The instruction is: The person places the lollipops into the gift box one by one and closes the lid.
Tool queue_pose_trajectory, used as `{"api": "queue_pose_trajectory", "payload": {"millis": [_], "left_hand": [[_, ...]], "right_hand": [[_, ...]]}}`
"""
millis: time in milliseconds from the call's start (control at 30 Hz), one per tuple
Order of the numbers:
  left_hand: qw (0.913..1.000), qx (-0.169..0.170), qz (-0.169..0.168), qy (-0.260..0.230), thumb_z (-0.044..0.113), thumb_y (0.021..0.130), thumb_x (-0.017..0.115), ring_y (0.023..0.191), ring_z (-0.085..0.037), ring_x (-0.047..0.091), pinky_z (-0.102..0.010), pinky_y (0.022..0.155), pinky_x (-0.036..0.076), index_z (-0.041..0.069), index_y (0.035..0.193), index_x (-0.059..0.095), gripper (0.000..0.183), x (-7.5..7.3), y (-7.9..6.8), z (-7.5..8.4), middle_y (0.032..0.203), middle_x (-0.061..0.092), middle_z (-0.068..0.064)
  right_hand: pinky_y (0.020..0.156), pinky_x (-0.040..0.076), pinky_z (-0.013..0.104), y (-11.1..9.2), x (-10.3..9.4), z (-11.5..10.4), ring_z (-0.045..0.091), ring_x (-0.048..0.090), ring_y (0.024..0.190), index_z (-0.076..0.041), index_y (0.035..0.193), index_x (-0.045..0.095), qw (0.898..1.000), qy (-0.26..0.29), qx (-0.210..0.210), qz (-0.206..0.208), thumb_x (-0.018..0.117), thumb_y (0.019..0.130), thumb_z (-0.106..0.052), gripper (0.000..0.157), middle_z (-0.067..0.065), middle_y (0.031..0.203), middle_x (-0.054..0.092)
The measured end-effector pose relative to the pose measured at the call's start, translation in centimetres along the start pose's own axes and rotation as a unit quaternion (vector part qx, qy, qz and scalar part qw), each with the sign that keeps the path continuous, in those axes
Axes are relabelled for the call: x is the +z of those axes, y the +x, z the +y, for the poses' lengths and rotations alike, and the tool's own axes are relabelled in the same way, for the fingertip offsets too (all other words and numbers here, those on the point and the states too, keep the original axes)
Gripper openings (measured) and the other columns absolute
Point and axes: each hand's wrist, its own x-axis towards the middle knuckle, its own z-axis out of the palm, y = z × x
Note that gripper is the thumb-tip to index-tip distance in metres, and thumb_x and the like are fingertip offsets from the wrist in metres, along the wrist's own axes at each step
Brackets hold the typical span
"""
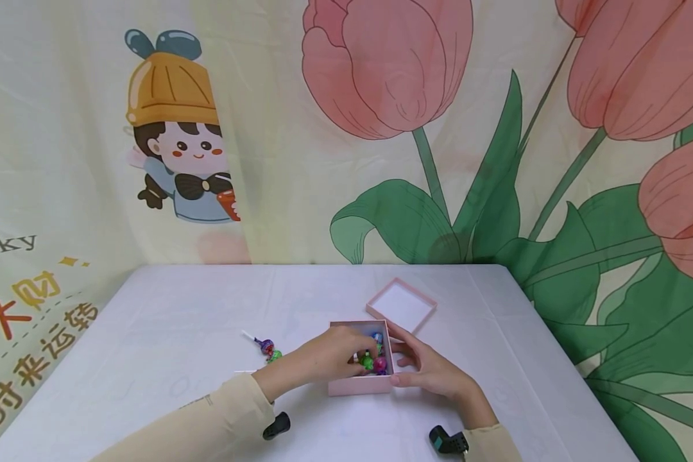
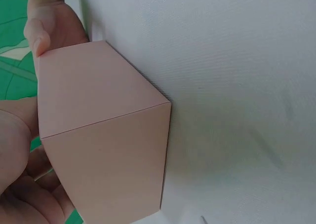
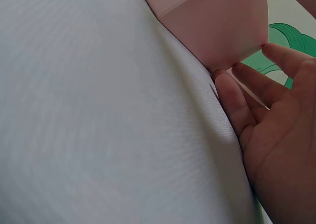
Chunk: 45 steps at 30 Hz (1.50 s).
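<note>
A pink open box (image 1: 359, 385) stands on the table with several wrapped lollipops inside, among them a pink-purple lollipop (image 1: 380, 365). My left hand (image 1: 341, 353) reaches over its left side, thumb and fingers around a green lollipop (image 1: 367, 362) in the box. Some left fingertips are hidden among the candies. Against the box's right side, my right hand (image 1: 433, 369) holds it, thumb at the front corner. In the right wrist view, fingertips of the right hand (image 3: 276, 120) touch the box wall (image 3: 222, 31). The left wrist view shows the box's outside (image 2: 106, 169), its contents hidden.
The shallow pink lid (image 1: 402, 307) lies behind the box, to the right. Left of the box, a purple-wrapped lollipop (image 1: 267, 346) and a green one (image 1: 274, 355) lie on the white-covered table (image 1: 208, 308). A printed curtain (image 1: 277, 128) hangs behind the table.
</note>
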Motion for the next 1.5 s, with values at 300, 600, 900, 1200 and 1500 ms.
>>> {"api": "queue_pose_trajectory", "payload": {"millis": [300, 600, 900, 1200, 1500], "left_hand": [[0.9998, -0.001, -0.022, 0.002, 0.011, 0.092, 0.085, 0.079, -0.009, 0.061, -0.017, 0.074, 0.051, 0.014, 0.106, 0.079, 0.016, 0.11, 0.07, -0.24, 0.092, 0.074, 0.003], [0.9996, 0.003, -0.029, 0.000, 0.012, 0.091, 0.086, 0.080, -0.012, 0.063, -0.018, 0.074, 0.052, 0.013, 0.106, 0.080, 0.017, 0.11, 0.12, -0.28, 0.091, 0.074, 0.001], [0.9994, 0.004, -0.029, 0.019, 0.012, 0.090, 0.087, 0.080, -0.010, 0.061, -0.018, 0.074, 0.051, 0.015, 0.107, 0.081, 0.018, 0.60, 0.39, -0.66, 0.090, 0.072, 0.004], [0.9994, 0.002, -0.028, 0.020, 0.011, 0.089, 0.088, 0.079, -0.007, 0.060, -0.019, 0.074, 0.052, 0.015, 0.104, 0.080, 0.018, 0.78, 0.50, -0.69, 0.088, 0.072, 0.005], [0.9993, -0.004, -0.030, 0.024, 0.012, 0.088, 0.089, 0.078, -0.008, 0.059, -0.020, 0.074, 0.052, 0.014, 0.103, 0.080, 0.017, 0.61, 0.50, -0.31, 0.088, 0.072, 0.004]], "right_hand": [[0.112, 0.045, 0.028, 0.17, -0.01, 0.00, 0.025, 0.042, 0.149, -0.032, 0.170, 0.020, 1.000, 0.001, 0.003, -0.003, 0.081, 0.094, -0.030, 0.097, 0.000, 0.173, 0.028], [0.112, 0.045, 0.031, 0.14, 0.00, 0.00, 0.030, 0.043, 0.149, -0.028, 0.171, 0.019, 1.000, -0.002, -0.008, -0.002, 0.081, 0.094, -0.033, 0.098, 0.006, 0.173, 0.029], [0.111, 0.046, 0.031, 0.05, -0.03, -0.08, 0.031, 0.042, 0.150, -0.027, 0.171, 0.019, 1.000, -0.002, -0.017, -0.004, 0.081, 0.094, -0.033, 0.099, 0.007, 0.173, 0.028], [0.112, 0.045, 0.031, -0.01, 0.03, -0.20, 0.030, 0.042, 0.149, -0.028, 0.171, 0.019, 1.000, -0.001, -0.011, -0.002, 0.081, 0.094, -0.033, 0.099, 0.006, 0.173, 0.029], [0.112, 0.045, 0.030, -0.08, 0.05, -0.17, 0.030, 0.042, 0.150, -0.028, 0.171, 0.019, 1.000, -0.001, -0.006, 0.000, 0.081, 0.094, -0.031, 0.099, 0.007, 0.173, 0.030]]}}
